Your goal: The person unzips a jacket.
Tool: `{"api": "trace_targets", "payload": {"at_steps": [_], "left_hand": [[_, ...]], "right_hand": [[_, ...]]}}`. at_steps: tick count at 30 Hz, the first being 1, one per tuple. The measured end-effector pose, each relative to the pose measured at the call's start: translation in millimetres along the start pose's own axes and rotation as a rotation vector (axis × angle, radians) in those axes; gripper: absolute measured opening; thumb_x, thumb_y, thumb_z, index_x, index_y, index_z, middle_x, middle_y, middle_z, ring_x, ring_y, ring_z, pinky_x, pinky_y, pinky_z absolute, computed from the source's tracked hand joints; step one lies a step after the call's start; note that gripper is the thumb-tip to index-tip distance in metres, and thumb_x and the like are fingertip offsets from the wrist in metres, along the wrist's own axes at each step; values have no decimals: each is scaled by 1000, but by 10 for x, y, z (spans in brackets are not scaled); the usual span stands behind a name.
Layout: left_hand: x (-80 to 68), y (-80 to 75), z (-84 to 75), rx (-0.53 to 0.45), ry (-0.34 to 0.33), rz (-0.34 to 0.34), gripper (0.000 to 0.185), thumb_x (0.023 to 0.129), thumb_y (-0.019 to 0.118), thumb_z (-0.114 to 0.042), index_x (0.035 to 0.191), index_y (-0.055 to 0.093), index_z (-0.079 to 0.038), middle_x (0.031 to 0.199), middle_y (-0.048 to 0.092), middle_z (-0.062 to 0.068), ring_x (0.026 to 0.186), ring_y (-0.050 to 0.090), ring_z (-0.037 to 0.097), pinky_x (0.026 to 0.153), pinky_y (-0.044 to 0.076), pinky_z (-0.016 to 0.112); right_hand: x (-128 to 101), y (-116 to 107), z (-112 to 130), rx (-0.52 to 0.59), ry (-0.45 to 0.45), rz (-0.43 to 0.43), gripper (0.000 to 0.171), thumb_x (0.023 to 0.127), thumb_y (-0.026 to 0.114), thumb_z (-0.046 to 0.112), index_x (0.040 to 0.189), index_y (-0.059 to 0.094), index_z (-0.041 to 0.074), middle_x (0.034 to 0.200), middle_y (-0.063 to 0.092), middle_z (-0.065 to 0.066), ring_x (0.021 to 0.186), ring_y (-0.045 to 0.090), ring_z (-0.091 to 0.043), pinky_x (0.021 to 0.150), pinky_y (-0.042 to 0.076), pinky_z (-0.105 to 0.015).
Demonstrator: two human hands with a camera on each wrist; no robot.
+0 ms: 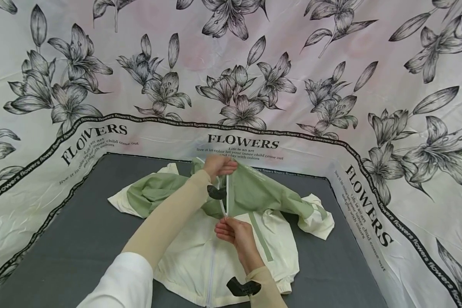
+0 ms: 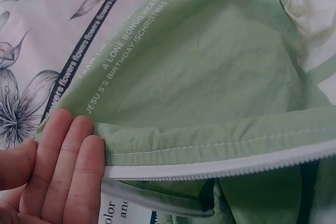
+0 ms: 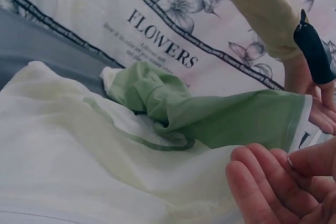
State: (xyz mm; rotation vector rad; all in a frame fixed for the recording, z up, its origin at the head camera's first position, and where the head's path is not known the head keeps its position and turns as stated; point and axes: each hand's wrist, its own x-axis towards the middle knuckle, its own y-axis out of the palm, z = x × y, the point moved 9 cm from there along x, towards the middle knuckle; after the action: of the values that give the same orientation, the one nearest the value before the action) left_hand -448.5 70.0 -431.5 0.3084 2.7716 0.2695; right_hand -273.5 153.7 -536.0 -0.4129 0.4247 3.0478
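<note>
A green and cream zip-up jacket (image 1: 254, 192) lies spread on a dark grey surface, its zipper partly undone at the top. My left hand (image 1: 219, 166) pinches the top of the jacket's front edge and lifts it. In the left wrist view, the white zipper teeth (image 2: 226, 170) run taut away from the left hand (image 2: 63, 171), below white printed lettering. Lower down, my right hand (image 1: 238, 235) pinches the zipper where its two sides meet. A small bit of the zipper pull (image 3: 290, 162) shows between thumb and finger of the right hand (image 3: 278, 187).
The jacket's sleeves stretch out to the left (image 1: 146, 192) and right (image 1: 315, 216). A dark grey tabletop (image 1: 69, 239) lies beneath. Behind and beside it hangs a white cloth (image 1: 158, 137) printed with lilies and "FLOWERS". Black wrist cameras (image 1: 244, 286) sit on both forearms.
</note>
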Motion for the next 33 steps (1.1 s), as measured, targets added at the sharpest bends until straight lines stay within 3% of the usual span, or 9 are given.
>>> {"api": "trace_targets", "payload": {"at_steps": [8, 15, 21, 27, 29, 33], "left_hand": [[8, -37, -194, 35, 33, -33, 36, 105, 55, -15, 136, 57, 5, 126, 68, 23, 117, 69, 33, 92, 61, 31], [26, -25, -229, 57, -3, -26, 40, 107, 53, -17, 140, 53, 5, 128, 68, 24, 118, 68, 33, 91, 61, 30], [-99, -48, -101, -21, -30, 51, 45, 107, 53, -17, 146, 47, 4, 137, 61, 28, 129, 61, 37, 98, 58, 30], [-381, -11, 92, 41, -48, 165, 47, 108, 50, -21, 143, 48, 11, 141, 56, 30, 133, 57, 38, 105, 54, 34], [-441, -26, 170, 80, -78, 167, 46, 108, 51, -22, 140, 52, 11, 139, 59, 30, 124, 65, 36, 100, 58, 32], [-503, -42, 318, 118, -139, 199, 50, 107, 52, -26, 138, 51, 12, 135, 61, 30, 92, 76, 23, 83, 63, 27]], "right_hand": [[-45, 21, -101, 11, 6, 9, 34, 103, 57, 16, 117, 63, -14, 82, 77, -2, 73, 75, -10, 74, 64, -26], [-29, 47, -32, 7, -12, 8, 34, 102, 58, 17, 116, 63, -14, 82, 77, -2, 73, 75, -10, 74, 64, -26], [11, 53, 25, -13, -10, 18, 34, 103, 56, 17, 117, 63, -14, 83, 77, -2, 75, 75, -10, 75, 65, -27], [81, 76, 120, -32, -25, 10, 38, 103, 55, 17, 120, 61, -16, 83, 77, -2, 77, 75, -9, 76, 64, -26], [101, 81, 139, -30, -24, 4, 39, 103, 55, 17, 122, 59, -17, 83, 76, -2, 77, 75, -9, 76, 64, -26], [113, 77, 164, -35, -23, -1, 38, 104, 55, 16, 122, 60, -17, 83, 77, -2, 77, 75, -9, 76, 64, -26]]}}
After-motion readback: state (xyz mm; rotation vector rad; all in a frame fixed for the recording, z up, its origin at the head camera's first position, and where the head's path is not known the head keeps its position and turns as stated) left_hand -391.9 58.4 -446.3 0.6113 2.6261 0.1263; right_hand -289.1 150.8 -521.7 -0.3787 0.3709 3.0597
